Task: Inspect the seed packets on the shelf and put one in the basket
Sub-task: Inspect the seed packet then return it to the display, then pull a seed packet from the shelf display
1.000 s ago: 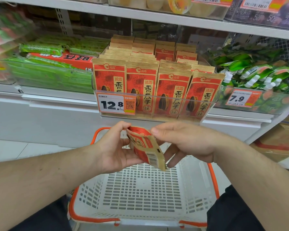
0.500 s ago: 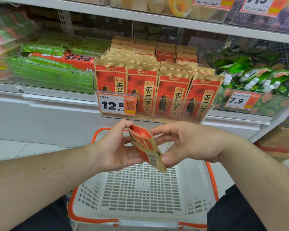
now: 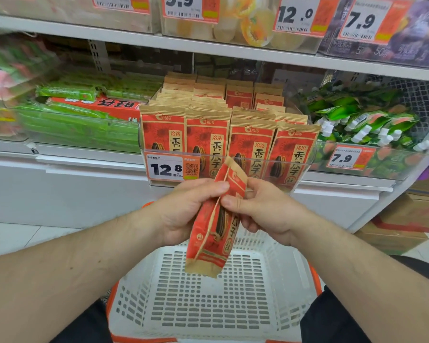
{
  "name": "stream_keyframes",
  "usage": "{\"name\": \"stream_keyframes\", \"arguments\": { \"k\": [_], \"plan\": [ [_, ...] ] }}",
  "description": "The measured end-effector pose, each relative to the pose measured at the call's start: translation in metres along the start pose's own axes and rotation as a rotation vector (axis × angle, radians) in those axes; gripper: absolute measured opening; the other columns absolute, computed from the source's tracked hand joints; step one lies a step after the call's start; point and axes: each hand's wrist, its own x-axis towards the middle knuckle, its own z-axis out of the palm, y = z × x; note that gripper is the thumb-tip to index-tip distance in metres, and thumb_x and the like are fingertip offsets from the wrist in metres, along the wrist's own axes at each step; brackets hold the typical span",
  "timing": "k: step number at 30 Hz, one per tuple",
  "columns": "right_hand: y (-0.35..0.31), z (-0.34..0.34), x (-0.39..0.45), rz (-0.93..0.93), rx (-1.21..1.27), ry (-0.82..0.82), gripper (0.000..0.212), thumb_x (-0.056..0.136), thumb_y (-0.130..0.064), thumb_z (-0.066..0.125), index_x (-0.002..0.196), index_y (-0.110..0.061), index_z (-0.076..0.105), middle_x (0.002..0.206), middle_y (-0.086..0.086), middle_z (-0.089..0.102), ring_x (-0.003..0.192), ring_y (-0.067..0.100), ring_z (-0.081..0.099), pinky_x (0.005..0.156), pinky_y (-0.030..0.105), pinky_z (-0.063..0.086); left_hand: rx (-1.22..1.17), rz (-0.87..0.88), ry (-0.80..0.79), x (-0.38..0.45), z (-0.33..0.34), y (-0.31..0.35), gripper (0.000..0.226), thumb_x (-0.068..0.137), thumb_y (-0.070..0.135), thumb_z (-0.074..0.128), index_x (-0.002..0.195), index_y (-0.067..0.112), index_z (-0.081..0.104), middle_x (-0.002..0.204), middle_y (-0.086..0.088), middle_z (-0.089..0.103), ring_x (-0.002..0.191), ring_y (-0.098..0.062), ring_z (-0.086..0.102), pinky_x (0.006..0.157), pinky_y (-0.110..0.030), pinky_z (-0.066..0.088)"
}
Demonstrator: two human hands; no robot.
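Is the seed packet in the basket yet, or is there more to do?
Not yet. One seed packet is off the shelf, gripped by the left hand and right hand for checking, just above the basket. Left to do: drop it in. No packet lies in the basket.

I read these markings. The price tag (image 3: 168, 167) on the clear bin holding the seed packets (image 3: 227, 142) shows "12.8" beside a QR code. Each front packet carries the brand "洽洽" and the vertical characters "香瓜子". The tag (image 3: 349, 157) on the bin to the right reads "7.9". On the upper shelf, tags read "9.9" (image 3: 190, 7), "12.0" (image 3: 304, 14) and "7.9" (image 3: 368, 19). A red box (image 3: 104, 105) at left bears large characters, upside down, which I cannot make out. Print on the packet in my hands (image 3: 214, 224) is folded and mostly unreadable.
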Motion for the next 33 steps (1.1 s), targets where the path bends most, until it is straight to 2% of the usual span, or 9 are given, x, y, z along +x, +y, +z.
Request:
{"name": "stream_keyframes", "arguments": {
  "k": [3,6,12,17,21,25,28,30,33],
  "plan": [
    [-0.004,-0.003,-0.001,-0.070,0.068,0.093,0.021,0.086,-0.022,0.073,0.097,-0.010,0.060,0.049,-0.003,0.056,0.039,0.009,0.045,0.036,0.020,0.032,0.125,0.088,0.054,-0.002,0.001,0.014,0.043,0.075,0.028,0.085,0.096,0.000,0.059,0.087,-0.024,0.070,0.075,-0.029,0.068,0.067,-0.036,0.059],
    [-0.017,-0.015,-0.007,-0.139,0.200,0.191,0.005,0.096,-0.015,0.062,0.098,-0.010,0.060,0.052,0.002,0.059,0.035,0.009,0.045,0.033,0.018,0.030,0.275,0.216,0.159,-0.004,0.006,0.037,0.013,0.091,0.019,0.064,0.082,0.009,0.063,0.062,-0.003,0.068,0.050,-0.011,0.062,0.047,-0.019,0.048],
    [-0.069,-0.042,-0.006,-0.227,0.422,0.382,0.014,0.104,-0.014,0.050,0.090,-0.012,0.053,0.058,0.005,0.062,0.036,0.008,0.050,0.032,0.018,0.038,0.346,0.334,0.185,0.009,0.023,0.091,0.021,0.100,0.019,0.055,0.088,0.013,0.072,0.075,-0.008,0.074,0.060,-0.017,0.069,0.055,-0.028,0.058],
    [-0.103,-0.070,0.018,-0.241,0.750,0.508,0.013,0.106,-0.014,0.045,0.106,-0.007,0.056,0.077,0.010,0.063,0.042,0.008,0.062,0.039,0.017,0.048,0.304,0.483,0.333,0.044,0.033,0.124,0.010,0.099,0.017,0.059,0.094,0.017,0.068,0.082,-0.001,0.075,0.074,-0.016,0.072,0.069,-0.035,0.057],
    [-0.118,-0.088,0.040,-0.307,0.849,0.536,0.018,0.107,-0.013,0.040,0.118,-0.008,0.054,0.100,0.016,0.068,0.057,0.017,0.073,0.048,0.024,0.055,0.351,0.546,0.457,0.072,0.031,0.129,0.031,0.095,0.020,0.065,0.122,0.017,0.053,0.104,0.005,0.073,0.081,-0.005,0.072,0.073,-0.027,0.058],
    [-0.126,-0.110,0.065,-0.418,0.641,0.534,0.022,0.108,-0.014,0.037,0.127,-0.012,0.050,0.111,0.014,0.068,0.075,0.024,0.076,0.065,0.032,0.061,1.127,0.575,0.609,0.086,0.020,0.122,0.064,0.091,0.047,0.062,0.146,0.025,0.038,0.133,0.008,0.058,0.120,-0.014,0.057,0.100,-0.037,0.048],
    [-0.128,-0.124,0.085,-0.448,0.296,0.526,0.019,0.108,-0.015,0.037,0.124,-0.019,0.046,0.115,0.008,0.066,0.082,0.023,0.076,0.073,0.033,0.061,1.613,0.376,0.442,0.091,0.020,0.119,0.076,0.088,0.074,0.038,0.152,0.036,0.025,0.156,0.007,0.039,0.142,-0.022,0.037,0.117,-0.056,0.024],
    [-0.127,-0.130,0.098,-0.403,0.047,0.495,0.017,0.108,-0.016,0.039,0.122,-0.020,0.048,0.115,0.007,0.067,0.084,0.022,0.076,0.077,0.036,0.061,1.769,0.223,0.310,0.094,0.020,0.121,0.081,0.084,0.081,0.032,0.154,0.040,0.019,0.161,0.009,0.028,0.148,-0.021,0.028,0.120,-0.061,0.012],
    [-0.124,-0.133,0.119,-0.308,-0.182,0.427,0.012,0.106,-0.015,0.043,0.107,-0.018,0.054,0.114,0.009,0.069,0.084,0.020,0.076,0.089,0.045,0.059,1.811,0.177,0.253,0.096,0.019,0.123,0.086,0.082,0.079,0.044,0.153,0.040,0.016,0.160,0.010,0.029,0.146,-0.020,0.030,0.120,-0.060,0.014]
  ]
}}
